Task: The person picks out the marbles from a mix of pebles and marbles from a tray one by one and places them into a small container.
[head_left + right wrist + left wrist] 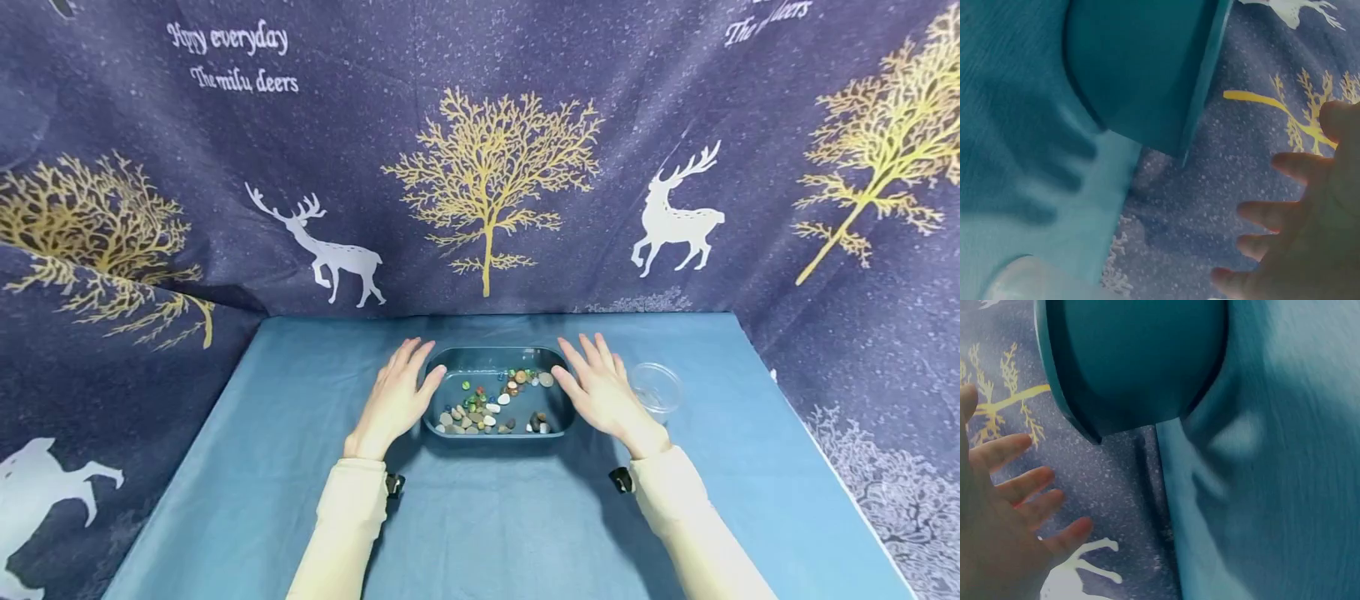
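A dark teal oblong tray (491, 357) sits between my two hands on the blue cloth. Inside lie grey and white pebbles (472, 420) along the near left, small colourful marbles (521, 377) toward the back right, and a few dark stones (537, 419) at the near right. My left hand (392, 404) hovers by the tray's left end, fingers spread and holding nothing. At the opposite end is my right hand (606, 398), also spread, its thumb overlapping the rim in the head view. Both wrist views show the outer wall of the tray (1135, 362) beside the fingers.
To the right of my right hand stands a clear round plastic container (657, 388). A dark blue curtain (540, 275) printed with deer and trees rises behind the table. The blue tablecloth (487, 525) extends in front of the tray.
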A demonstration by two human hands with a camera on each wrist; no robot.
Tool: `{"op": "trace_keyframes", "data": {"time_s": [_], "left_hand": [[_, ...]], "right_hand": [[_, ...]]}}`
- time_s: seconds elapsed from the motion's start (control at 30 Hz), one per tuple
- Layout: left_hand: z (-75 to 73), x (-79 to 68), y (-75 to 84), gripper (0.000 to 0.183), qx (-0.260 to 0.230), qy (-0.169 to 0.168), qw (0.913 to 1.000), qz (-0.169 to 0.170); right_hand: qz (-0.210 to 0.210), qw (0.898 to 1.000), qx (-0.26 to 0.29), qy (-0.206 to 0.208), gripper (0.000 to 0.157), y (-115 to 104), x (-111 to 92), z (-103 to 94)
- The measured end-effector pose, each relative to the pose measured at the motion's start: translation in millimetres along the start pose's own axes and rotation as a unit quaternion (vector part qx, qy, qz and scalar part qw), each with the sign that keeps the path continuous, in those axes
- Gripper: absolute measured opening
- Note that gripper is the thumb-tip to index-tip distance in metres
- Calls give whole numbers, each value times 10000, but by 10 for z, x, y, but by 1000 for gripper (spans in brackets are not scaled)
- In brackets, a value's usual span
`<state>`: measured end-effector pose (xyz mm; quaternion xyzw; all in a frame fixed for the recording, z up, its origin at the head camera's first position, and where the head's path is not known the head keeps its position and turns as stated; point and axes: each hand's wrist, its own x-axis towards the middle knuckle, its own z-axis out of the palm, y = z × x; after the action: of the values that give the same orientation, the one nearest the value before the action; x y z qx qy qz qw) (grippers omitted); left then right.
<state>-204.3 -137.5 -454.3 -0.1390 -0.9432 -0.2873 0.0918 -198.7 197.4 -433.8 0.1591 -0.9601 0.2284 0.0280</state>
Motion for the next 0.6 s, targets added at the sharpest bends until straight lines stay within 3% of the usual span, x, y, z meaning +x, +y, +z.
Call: {"op": "trace_keyframes", "data": {"time_s": [0.37, 0.6], "left_hand": [[124, 34, -119, 52, -1039, 53, 9932, -528], [230, 64, -196, 48, -1454, 286, 9859, -779]], "right_hand": [[-1192, 9917, 291, 378, 45, 31, 173, -7], [-1506, 9872, 411, 340, 36, -5, 392, -60]]}}
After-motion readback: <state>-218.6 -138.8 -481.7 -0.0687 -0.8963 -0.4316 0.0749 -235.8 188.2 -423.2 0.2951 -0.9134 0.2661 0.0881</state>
